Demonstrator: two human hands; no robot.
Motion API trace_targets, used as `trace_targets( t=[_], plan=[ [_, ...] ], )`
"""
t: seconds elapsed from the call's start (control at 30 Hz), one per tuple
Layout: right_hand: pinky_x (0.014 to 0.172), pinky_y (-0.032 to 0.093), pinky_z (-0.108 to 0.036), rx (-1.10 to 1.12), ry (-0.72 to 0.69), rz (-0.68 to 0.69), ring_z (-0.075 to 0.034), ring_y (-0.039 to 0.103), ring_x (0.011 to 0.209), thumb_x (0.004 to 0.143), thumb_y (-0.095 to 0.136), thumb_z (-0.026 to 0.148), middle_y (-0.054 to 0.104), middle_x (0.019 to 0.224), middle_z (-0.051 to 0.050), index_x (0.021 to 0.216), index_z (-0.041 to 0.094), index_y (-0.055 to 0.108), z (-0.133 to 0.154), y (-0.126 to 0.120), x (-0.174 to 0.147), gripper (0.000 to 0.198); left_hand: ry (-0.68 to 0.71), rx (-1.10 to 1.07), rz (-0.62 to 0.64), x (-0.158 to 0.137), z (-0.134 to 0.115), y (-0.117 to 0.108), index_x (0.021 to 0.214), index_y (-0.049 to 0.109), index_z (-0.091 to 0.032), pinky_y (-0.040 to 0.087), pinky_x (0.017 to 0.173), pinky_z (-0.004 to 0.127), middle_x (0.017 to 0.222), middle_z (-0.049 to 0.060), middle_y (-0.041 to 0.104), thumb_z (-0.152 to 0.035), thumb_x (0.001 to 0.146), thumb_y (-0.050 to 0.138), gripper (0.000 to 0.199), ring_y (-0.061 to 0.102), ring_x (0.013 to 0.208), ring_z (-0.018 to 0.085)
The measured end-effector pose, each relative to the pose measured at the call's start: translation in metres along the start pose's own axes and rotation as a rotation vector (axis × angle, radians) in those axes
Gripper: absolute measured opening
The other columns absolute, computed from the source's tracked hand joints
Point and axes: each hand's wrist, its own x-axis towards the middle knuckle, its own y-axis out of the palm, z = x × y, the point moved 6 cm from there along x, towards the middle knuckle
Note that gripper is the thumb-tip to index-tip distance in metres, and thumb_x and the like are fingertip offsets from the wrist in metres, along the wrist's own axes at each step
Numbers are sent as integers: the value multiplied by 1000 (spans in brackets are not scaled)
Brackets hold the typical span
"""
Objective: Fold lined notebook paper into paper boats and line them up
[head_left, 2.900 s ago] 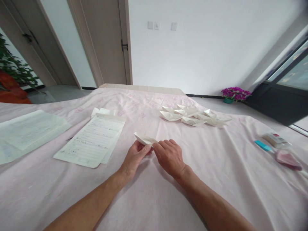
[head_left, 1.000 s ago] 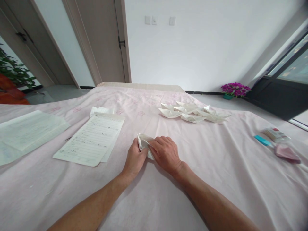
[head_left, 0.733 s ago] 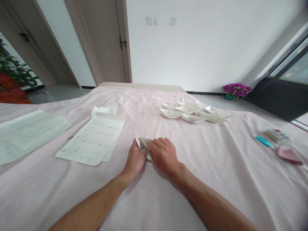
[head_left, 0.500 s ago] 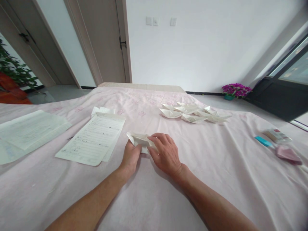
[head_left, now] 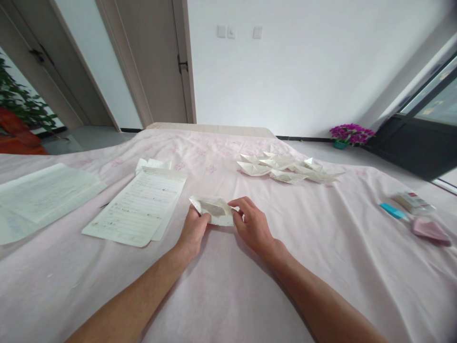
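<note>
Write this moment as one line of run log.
left grip: on folded paper, left end | right grip: pinching right end | paper boats: beyond, to right

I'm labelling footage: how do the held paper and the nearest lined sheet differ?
The held paper is folded; the lined sheet lies flat. The held paper looks smaller than the lined sheet. The left hand and right hand touch the held paper; neither touches the lined sheet. Both are pale paper.
</note>
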Motion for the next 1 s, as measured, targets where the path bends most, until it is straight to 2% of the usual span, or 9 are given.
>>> trace_targets(
  t=[0.1,0.2,0.3,0.43,0.63,0.87,1.0],
  plan=[
    [73,47,-26,-68,-133,23,-14,62,82,93,53,25,62,113,-5,107,22,61,11,-3,-4,16,-17,-24,-6,0,2,-1,96,60,-17,52,74,30,89,2,69,-14,58,57,38,65,86,19],
    [80,48,-29,-156,-271,57,-18,62,97,90,62,35,59,124,-8,107,23,62,19,-3,-7,21,-35,-49,-21,-1,1,-1,95,60,-16,53,71,30,86,2,69,-14,57,56,38,65,82,19],
    [82,48,-30,-220,-310,74,-18,62,95,91,61,35,59,125,-8,100,23,66,19,0,-8,16,-71,-85,-8,-1,1,1,95,60,-16,54,70,31,85,2,70,-14,56,56,39,66,81,19],
    [81,47,-29,-216,-285,85,-16,61,91,95,56,30,62,121,-7,87,22,70,14,2,-6,18,-91,-119,15,-2,0,3,98,60,-16,55,71,33,91,3,71,-13,56,57,43,66,84,20],
    [79,47,-27,-79,-190,193,-14,61,88,93,58,23,64,108,-5,88,21,72,7,7,-2,16,-62,-101,37,-3,0,5,95,63,-13,56,71,34,91,6,71,-13,56,58,40,66,85,21],
    [82,48,-26,13,-98,136,-15,63,93,91,61,21,65,108,-3,91,23,72,-7,4,-2,12,-82,-130,-1,-1,0,2,98,61,-15,55,71,33,92,5,71,-15,55,62,43,66,87,21],
    [76,49,-25,51,-115,145,-14,64,83,93,57,22,67,97,-3,83,21,72,-12,3,-2,18,-82,-132,-8,-2,-1,2,101,59,-16,55,72,33,99,6,70,-16,56,64,45,65,90,21]
  ],
)
